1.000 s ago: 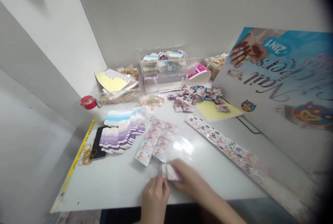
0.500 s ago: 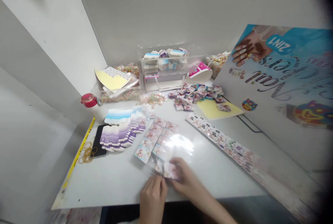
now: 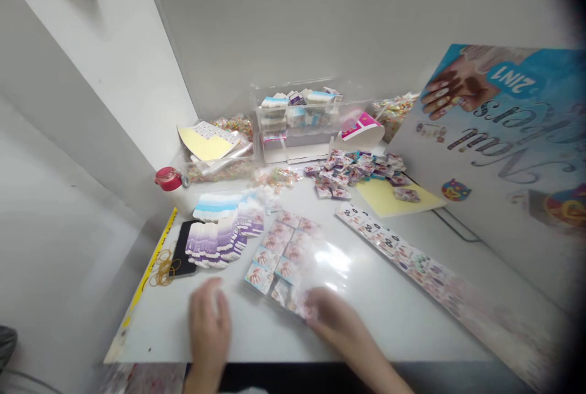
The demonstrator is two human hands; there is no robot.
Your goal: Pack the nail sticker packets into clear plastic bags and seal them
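Observation:
Small printed cards (image 3: 277, 244) with pictures of hands lie in two columns on the white table. At the near end of the columns, my right hand (image 3: 336, 321) is closed on the edge of a small pink printed box (image 3: 297, 304). Its fingertips are blurred. Beside that box is a small clear packet (image 3: 280, 291). My left hand (image 3: 209, 324) hovers over the table's near left part, its thumb and fingers apart, holding nothing. Fanned stacks of purple-and-white folded cards (image 3: 215, 241) lie beyond my left hand.
A red-capped bottle (image 3: 171, 183), rubber bands (image 3: 165, 267) and a black flat object (image 3: 184, 254) are at left. Small boxes (image 3: 352, 171) are heaped behind. A clear bin (image 3: 297, 150) stands at the back. A printed strip (image 3: 403, 260) and large display board (image 3: 494, 125) occupy the right.
My left hand has left the near end of the card columns, moved left and opened. My right hand stays at the small box. The view has shifted slightly.

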